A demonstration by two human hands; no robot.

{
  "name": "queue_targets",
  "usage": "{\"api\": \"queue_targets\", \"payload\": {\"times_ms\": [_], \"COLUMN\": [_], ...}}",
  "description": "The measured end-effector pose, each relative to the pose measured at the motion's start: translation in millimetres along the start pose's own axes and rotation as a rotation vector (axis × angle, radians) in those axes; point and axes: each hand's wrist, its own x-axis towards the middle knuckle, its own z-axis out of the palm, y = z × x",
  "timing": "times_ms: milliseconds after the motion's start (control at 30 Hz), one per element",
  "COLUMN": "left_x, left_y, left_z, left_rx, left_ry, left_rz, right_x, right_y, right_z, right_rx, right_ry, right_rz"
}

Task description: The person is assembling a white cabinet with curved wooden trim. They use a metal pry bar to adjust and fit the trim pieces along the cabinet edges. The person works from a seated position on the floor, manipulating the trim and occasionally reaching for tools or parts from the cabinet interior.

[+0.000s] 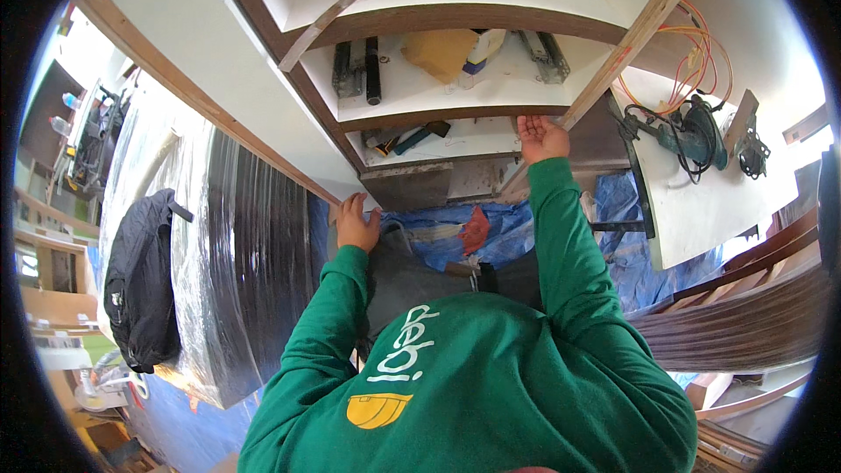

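Note:
A white cabinet with brown-edged shelves (473, 112) stands in front of me. My right hand (543, 141) is palm up, its fingers stretched to the brown front edge of a lower shelf, beside a wooden strip (632, 42) that runs along the cabinet's right side. Lower left, my left hand (356, 222) is closed around the lower end of a tall white panel (250, 92) with a wooden edge. A narrow strip (328, 24) slants across the upper left of the shelves.
Metal drawer slides (545, 57) and a tan sheet (441, 54) lie on the middle shelf. A corded green power tool (699, 136) rests on a white table (727, 215) at right. At left, a black bag (144, 280) lies on a plastic-wrapped stack (241, 254). Blue sheeting (508, 232) covers the floor.

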Motion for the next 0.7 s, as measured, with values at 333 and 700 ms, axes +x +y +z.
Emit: {"api": "queue_targets", "payload": {"times_ms": [333,700], "left_x": [0.8,-2.9], "left_y": [4.4,-1.5], "left_z": [-4.7,-9.2], "left_rx": [0.047,0.070], "left_ry": [-0.026,-0.137], "left_rz": [-0.029,-0.162], "right_x": [36.6,83.8], "right_y": [12.0,-11.1], "right_z": [-11.2,-25.1], "right_rx": [0.254,0.309], "right_ry": [0.020,-0.118], "right_rz": [0.086,0.273]}}
